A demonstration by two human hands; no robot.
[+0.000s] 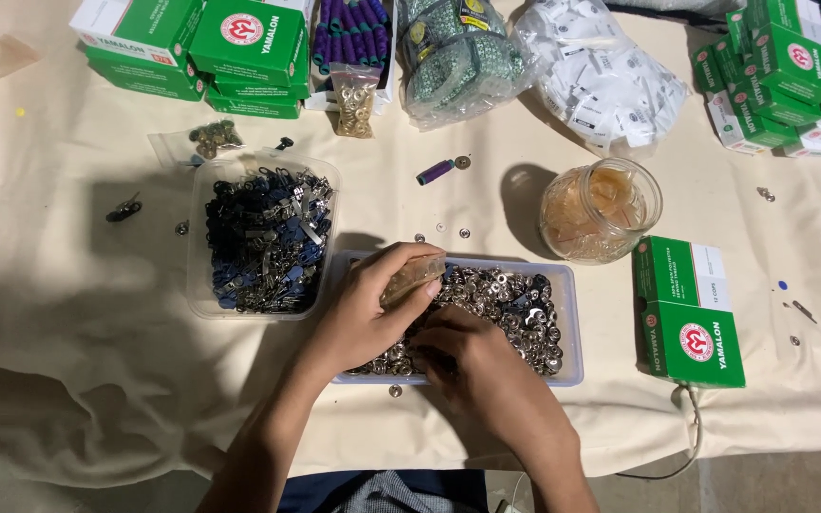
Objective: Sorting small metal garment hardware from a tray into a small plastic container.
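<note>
Cream cloth-covered table (68,313), green boxes (691,309) far and right. Left hand (372,304) closed on small clear bag (412,277) over tray of silver snaps (563,285). Right hand (472,366) curled among snaps, grip unclear.

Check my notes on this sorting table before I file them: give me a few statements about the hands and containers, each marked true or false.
1. The left hand holds a small clear bag above the tray of silver snap buttons. True.
2. The right hand rests on the glass jar. False: it is down in the tray among the snap buttons; the jar stands apart, beyond the tray.
3. The tub of dark zipper pulls stands to the left of the tray. True.
4. The glass jar is lying on its side. False: it stands upright, mouth open.
5. A green box lies to the right of the tray. True.
</note>
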